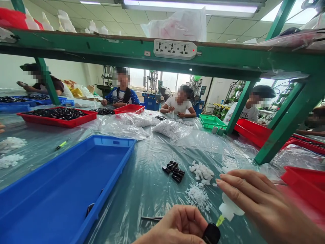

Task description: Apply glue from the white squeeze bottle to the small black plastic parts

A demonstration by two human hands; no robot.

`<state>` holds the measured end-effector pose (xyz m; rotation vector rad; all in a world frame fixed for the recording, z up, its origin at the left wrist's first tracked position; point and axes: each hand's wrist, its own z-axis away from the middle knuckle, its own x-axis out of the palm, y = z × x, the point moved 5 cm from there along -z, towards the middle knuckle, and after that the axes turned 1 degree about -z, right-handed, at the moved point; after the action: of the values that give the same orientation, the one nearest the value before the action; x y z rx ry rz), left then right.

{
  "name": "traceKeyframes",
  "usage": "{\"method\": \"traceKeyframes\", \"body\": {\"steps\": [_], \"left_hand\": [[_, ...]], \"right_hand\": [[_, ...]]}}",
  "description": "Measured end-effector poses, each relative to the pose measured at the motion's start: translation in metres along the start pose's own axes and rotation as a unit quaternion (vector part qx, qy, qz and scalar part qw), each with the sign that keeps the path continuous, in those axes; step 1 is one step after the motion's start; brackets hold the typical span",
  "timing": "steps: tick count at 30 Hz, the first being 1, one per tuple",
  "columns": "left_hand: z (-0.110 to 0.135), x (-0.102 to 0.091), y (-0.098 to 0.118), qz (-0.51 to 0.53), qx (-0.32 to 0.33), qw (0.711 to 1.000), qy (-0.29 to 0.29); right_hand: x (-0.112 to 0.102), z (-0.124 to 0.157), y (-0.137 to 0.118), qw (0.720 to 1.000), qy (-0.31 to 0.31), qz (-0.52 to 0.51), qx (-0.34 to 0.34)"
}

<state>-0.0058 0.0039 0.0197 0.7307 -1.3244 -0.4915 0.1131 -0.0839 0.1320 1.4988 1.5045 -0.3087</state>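
At left hand [175, 225], black cap [211, 234] perhaps, cut off

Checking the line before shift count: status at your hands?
Left hand gripping black cap. Right hand on white plastic piece, yellow-green tip toward cap. Tweezers lying by left hand.
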Motion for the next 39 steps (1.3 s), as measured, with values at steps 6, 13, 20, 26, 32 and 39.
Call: {"method": "traceKeyframes", "body": {"steps": [6, 13, 20, 26, 32, 39], "left_hand": [[0.002, 0.001, 0.001, -0.019, -0.017, 1.0, 0.0], [0.004, -0.006, -0.003, -0.073, -0.043, 0.996, 0.022], [0.005, -0.001, 0.0, -0.068, -0.046, 0.996, 0.022], [0.006, -0.001, 0.001, -0.076, -0.044, 0.996, 0.022], [0.005, -0.003, -0.002, -0.072, -0.049, 0.996, 0.025], [0.002, -0.001, -0.002, -0.03, -0.011, 0.999, -0.025]], "right_hand": [[0.002, -0.004, 0.001, 0.999, -0.01, -0.04, -0.006], [-0.014, -0.019, -0.005, 0.998, -0.001, -0.045, -0.036], [-0.017, -0.021, -0.005, 0.998, -0.006, -0.05, -0.042], [-0.013, -0.018, -0.003, 0.996, 0.032, -0.075, -0.025], [-0.005, -0.01, -0.003, 0.993, 0.044, -0.108, -0.006], [-0.007, -0.009, -0.003, 0.999, -0.008, -0.048, 0.004]]}}
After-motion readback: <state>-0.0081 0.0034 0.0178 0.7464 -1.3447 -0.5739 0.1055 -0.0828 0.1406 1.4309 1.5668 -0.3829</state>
